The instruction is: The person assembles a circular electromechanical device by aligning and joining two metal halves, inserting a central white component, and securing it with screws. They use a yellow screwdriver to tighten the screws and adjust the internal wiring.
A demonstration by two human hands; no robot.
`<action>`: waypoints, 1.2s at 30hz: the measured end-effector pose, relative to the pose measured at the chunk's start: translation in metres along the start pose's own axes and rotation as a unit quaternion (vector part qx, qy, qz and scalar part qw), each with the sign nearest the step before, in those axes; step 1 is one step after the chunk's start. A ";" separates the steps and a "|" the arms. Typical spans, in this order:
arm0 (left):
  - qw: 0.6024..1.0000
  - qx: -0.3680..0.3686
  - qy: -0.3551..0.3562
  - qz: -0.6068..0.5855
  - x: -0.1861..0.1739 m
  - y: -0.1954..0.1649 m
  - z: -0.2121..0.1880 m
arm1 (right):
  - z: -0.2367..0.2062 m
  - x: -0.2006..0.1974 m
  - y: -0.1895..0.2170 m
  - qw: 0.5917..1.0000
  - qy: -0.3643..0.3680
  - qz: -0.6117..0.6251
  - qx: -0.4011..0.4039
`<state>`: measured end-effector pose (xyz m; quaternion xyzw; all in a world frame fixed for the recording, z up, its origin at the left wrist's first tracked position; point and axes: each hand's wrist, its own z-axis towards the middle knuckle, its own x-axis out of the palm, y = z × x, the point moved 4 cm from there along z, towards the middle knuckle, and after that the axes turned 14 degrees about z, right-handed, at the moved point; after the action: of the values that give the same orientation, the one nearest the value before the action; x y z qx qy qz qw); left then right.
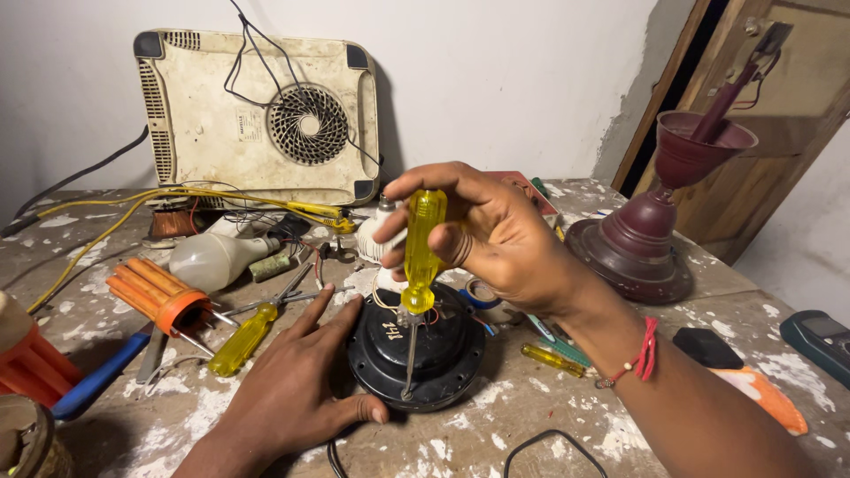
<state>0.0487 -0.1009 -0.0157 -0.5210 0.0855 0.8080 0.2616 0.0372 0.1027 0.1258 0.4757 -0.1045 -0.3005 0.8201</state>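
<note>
Gripping one yellow-handled screwdriver [420,257], right hand [496,235] has fingers clamped round the handle, shaft upright, tip on the black round motor housing [416,350] at bench centre. Left hand [301,381] lies flat against the housing's left side, fingers spread, holding nothing. Nearby: two more yellow screwdrivers [243,341] [551,358], one orange-handled bundle of tools [159,296], one bulb [212,258], one maroon fan body [646,239].

A small pale rectangular label [249,125] sits on the cream back panel of the cooktop [204,133] leaning against the wall, left of its round fan grille [308,124]. White handwritten marks [393,331] show on the black round motor housing [443,354] on the table. At the far right edge lies a dark meter [822,341]; its screen can't be made out.
</note>
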 end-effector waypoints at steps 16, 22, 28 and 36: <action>1.000 0.003 -0.007 0.004 0.001 0.001 -0.001 | -0.002 0.009 0.008 0.995 -0.044 -0.091 -0.016; 1.000 0.004 -0.008 0.002 0.006 0.004 -0.001 | -0.002 0.012 0.007 0.995 -0.046 -0.090 -0.022; 1.000 -0.001 -0.004 0.011 0.006 0.003 -0.001 | 0.001 0.008 -0.001 0.977 -0.081 -0.194 -0.022; 0.999 0.029 -0.013 -0.007 0.002 -0.002 0.000 | -0.002 0.002 0.001 0.993 -0.032 -0.113 0.003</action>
<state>0.0488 -0.0986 -0.0172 -0.5034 0.1018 0.8099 0.2833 0.0401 0.1041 0.1255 0.4773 -0.0773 -0.4060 0.7755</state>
